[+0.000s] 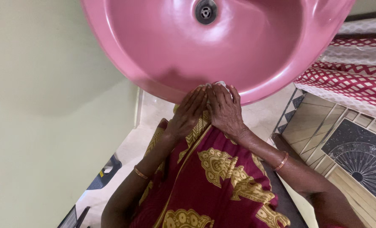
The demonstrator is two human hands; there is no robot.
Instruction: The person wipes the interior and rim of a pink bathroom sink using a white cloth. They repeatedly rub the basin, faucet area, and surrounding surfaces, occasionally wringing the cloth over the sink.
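A round pink sink [162, 63] with a metal drain [206, 11] fills the top of the head view. My left hand [189, 113] and my right hand [225, 109] lie side by side against its near rim, fingers pointing at the basin. A small white thing [221, 84] shows just past the fingertips of my right hand; I cannot tell what it is or whether the hand grips it. Each wrist wears a thin gold bangle. Below my hands hangs maroon cloth with gold patterns [215, 177].
A pale green wall [48, 105] stands at the left. A red-and-white patterned curtain [348, 76] hangs at the right above tiled flooring [348, 143]. A dark object [105, 173] sits on the floor at lower left.
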